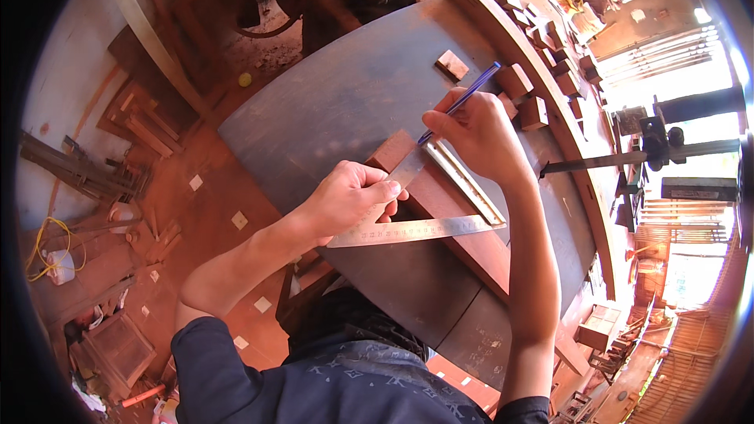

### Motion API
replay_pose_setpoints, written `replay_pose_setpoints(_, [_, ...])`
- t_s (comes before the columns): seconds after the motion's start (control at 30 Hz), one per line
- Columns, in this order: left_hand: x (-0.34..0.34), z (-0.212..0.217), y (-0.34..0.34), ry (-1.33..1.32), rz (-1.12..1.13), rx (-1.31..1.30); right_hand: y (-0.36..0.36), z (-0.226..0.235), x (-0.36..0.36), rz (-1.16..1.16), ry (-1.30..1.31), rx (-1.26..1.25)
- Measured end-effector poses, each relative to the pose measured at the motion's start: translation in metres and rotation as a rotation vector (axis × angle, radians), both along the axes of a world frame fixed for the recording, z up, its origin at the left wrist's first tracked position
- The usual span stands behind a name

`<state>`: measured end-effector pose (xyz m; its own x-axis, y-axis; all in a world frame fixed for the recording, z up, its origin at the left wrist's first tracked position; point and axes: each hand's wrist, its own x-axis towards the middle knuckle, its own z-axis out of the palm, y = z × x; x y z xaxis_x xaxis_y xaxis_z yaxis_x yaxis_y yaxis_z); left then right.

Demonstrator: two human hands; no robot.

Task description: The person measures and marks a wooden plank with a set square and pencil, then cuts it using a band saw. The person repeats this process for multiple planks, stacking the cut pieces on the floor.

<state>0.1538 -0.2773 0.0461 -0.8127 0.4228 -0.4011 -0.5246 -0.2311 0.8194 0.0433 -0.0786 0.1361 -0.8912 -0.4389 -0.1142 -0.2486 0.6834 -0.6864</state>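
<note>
My left hand (361,195) is closed on a metal triangle square (416,231), pinching it between thumb and fingers. The square has a graduated long edge and a thicker silver bar, and it lies across a reddish-brown wooden board (459,237). My right hand (481,132) grips a blue pen (471,96) like a writing tool. The pen slants, its lower end close to the square's corner on the board's far part. Whether the tip touches the wood I cannot tell. The board rests on a dark grey tabletop (330,94).
A small wood block (452,66) sits beyond my right hand. Several more blocks (534,113) line the curved wooden rail (542,55) along the table's right edge. A dark metal clamp-like bar (605,161) reaches in from the right. Wood pieces lie on the reddish floor (212,196).
</note>
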Motion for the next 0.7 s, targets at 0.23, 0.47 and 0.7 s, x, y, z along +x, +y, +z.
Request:
replay_pose_setpoints(0.23, [-0.005,-0.001,-0.001,0.028,-0.010,-0.002,0.001,-0.007,-0.006,0.014,-0.019,0.008])
replay_pose_setpoints(0.47, [-0.005,-0.003,-0.003,0.047,-0.006,-0.011,0.000,0.002,-0.008,0.031,0.146,0.108])
replay_pose_setpoints(0.7, [-0.006,0.017,0.002,0.076,0.013,-0.048,0.063,-0.021,0.054,-0.087,0.239,-0.004])
